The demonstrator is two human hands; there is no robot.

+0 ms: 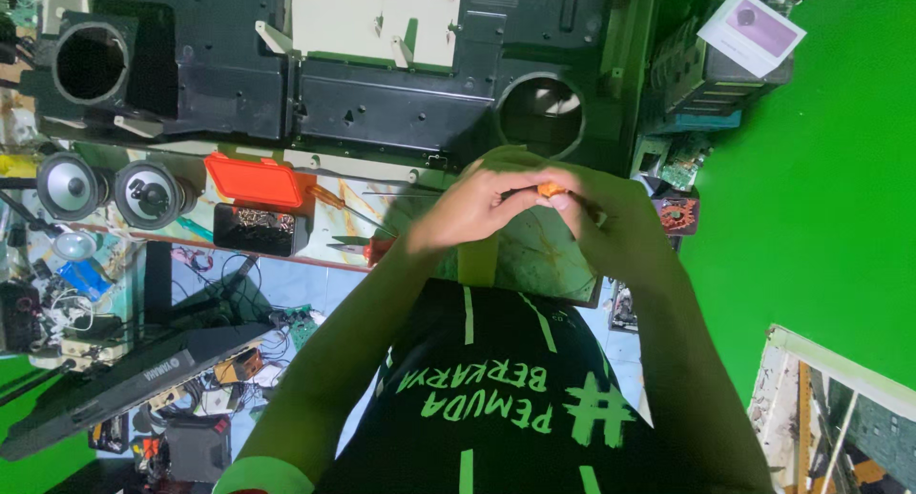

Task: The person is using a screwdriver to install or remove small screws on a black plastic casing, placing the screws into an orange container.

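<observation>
I see both hands meeting at the middle of the view, just above my chest. My left hand [468, 208] is curled with its grip closed around a thin dark shaft, and my right hand [596, 222] pinches the small orange-handled tool [551, 189] between thumb and fingertips. It looks like a slim screwdriver, held in the air over the tabletop [534, 255], at 6 o'clock from the round opening in the black plastic housing [420, 103].

I judge it light and stiff, the handle slightly slick and the narrow shaft easy to twist out of line, so the orange handle is the place to hold. At 9 o'clock from my hands lie an open orange-lidded screw box [256, 203] and two loose speakers [110, 189].
</observation>
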